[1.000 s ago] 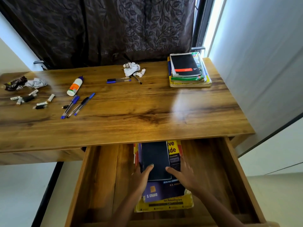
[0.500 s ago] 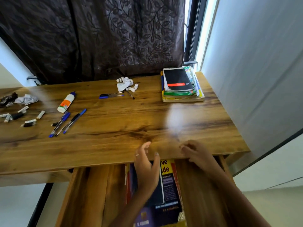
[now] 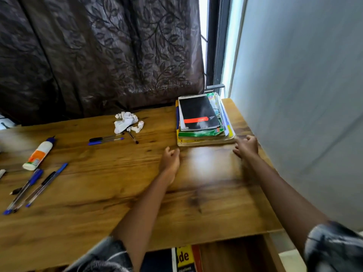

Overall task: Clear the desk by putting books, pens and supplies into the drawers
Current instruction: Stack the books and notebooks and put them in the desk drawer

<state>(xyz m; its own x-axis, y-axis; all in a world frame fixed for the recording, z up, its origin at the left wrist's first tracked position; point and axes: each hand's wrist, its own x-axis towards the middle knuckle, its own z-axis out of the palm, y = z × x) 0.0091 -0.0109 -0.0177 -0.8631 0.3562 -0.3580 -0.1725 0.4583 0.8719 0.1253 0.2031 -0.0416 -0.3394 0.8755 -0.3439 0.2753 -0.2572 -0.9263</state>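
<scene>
A stack of books [image 3: 204, 132] with a black notebook [image 3: 198, 112] on top lies at the desk's far right corner. My left hand [image 3: 170, 157] hovers over the desk just left of the stack's front corner, fingers loosely curled, holding nothing. My right hand [image 3: 246, 147] is at the stack's front right corner, fingers curled, empty as far as I can see. Several pens [image 3: 33, 186] lie at the left, two more pens [image 3: 106, 140] mid-desk. Books [image 3: 184, 258] show in the open drawer [image 3: 231, 254] below the desk edge.
A glue bottle [image 3: 39, 153] lies at the left. Crumpled white paper [image 3: 126, 122] sits near the back. A dark curtain [image 3: 98, 55] hangs behind the wooden desk [image 3: 117, 193], and a pale wall [image 3: 304, 95] runs along the right side.
Both hands left the books in the drawer and stretched forward across the desk to the stack at the far right. The view tilted up, so most of the drawer dropped out of sight.
</scene>
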